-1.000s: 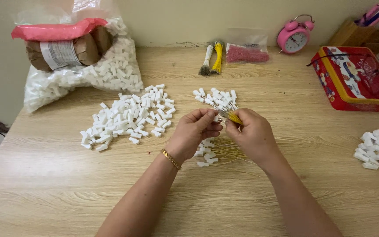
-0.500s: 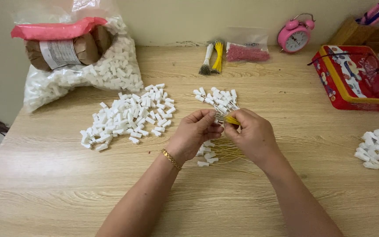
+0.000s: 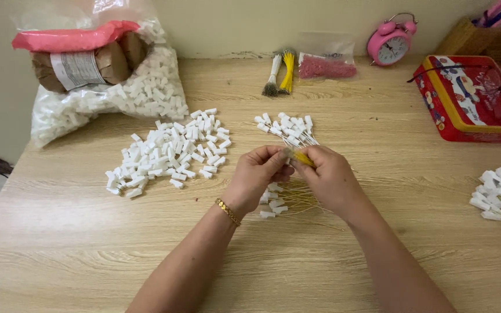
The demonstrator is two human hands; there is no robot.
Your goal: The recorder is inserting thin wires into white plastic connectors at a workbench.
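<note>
My left hand [image 3: 257,174] and my right hand [image 3: 327,175] meet over the middle of the wooden table [image 3: 88,255]. Together they pinch a thin wire with a yellow tip [image 3: 302,157]; whether a white piece sits on it is hidden by my fingers. Just beyond my fingertips lies a fanned bunch of wires capped with white foam pieces [image 3: 288,127]. Under my hands lie bare yellowish wires [image 3: 297,200] and a few white pieces [image 3: 272,204]. A heap of loose white foam pieces [image 3: 169,150] lies to the left of my left hand.
A clear bag of white pieces with a brown parcel and pink wrap [image 3: 97,75] stands back left. Wire bundles [image 3: 280,72], a bag of pink beads [image 3: 327,65] and a pink alarm clock [image 3: 391,43] line the back. A red tin [image 3: 471,98] and more capped wires [image 3: 500,191] sit right.
My hands stay in the same spot; only the fingers shift slightly around the yellow-tipped wire.
</note>
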